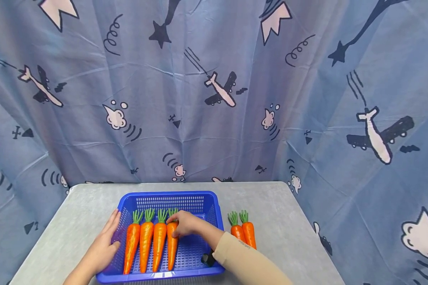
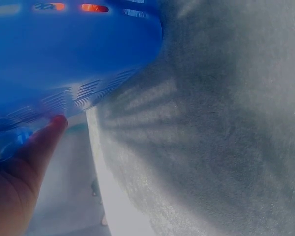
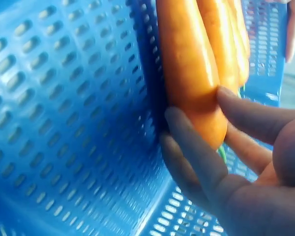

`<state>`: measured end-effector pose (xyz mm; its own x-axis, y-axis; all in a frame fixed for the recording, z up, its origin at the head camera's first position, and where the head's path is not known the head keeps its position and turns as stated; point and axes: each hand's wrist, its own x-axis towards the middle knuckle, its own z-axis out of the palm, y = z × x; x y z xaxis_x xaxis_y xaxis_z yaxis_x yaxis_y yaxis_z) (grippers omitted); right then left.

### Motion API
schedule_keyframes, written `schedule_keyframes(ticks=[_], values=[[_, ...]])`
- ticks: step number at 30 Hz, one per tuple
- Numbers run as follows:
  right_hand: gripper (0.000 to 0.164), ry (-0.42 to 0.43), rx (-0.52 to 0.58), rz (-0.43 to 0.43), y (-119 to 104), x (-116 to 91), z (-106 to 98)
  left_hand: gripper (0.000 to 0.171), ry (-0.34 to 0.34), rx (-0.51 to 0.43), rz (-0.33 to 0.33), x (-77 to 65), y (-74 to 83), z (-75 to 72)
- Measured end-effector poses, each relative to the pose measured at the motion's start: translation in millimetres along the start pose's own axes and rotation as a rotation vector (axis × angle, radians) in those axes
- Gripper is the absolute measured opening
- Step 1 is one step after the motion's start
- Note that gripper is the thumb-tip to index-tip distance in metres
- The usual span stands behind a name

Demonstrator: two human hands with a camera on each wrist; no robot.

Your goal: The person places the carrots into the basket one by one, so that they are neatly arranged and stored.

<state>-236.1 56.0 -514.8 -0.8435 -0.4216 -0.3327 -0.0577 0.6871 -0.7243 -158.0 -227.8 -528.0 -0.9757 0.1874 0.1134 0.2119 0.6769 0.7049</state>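
Observation:
A blue plastic basket (image 1: 160, 273) holds several orange carrots with green tops, lying side by side. My right hand (image 1: 184, 223) reaches into it and grips the rightmost carrot (image 1: 172, 247) near its green top. In the right wrist view, the thumb and fingers (image 3: 196, 147) lie on both sides of that carrot's thick end. Along the basket's left side, my left hand (image 1: 105, 247) rests with its fingers straight against the rim. The left wrist view shows a digit of that hand (image 2: 27, 172) at the basket wall (image 2: 73, 54).
Two more carrots (image 1: 249, 233) lie on the grey table (image 1: 281, 237) right of the basket, partly hidden by my right sleeve. A small black object (image 1: 207, 259) shows by my right wrist. A blue patterned curtain (image 1: 199, 130) hangs behind and beside the table.

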Motion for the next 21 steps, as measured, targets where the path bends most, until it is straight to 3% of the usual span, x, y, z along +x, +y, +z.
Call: schedule_keyframes(ticks=[3,8,21], values=[[0.042,0.005,-0.059,0.013,-3,-1,2,0.086,0.007,-0.001,0.006,-0.3,-0.5,0.2],[0.049,0.000,-0.029,0.030,-5,-3,-2,0.085,0.007,0.006,0.004,-0.2,0.2,-0.1],[0.050,0.062,0.222,0.024,-2,-15,-33,0.085,0.003,0.008,0.006,0.4,0.7,0.2]])
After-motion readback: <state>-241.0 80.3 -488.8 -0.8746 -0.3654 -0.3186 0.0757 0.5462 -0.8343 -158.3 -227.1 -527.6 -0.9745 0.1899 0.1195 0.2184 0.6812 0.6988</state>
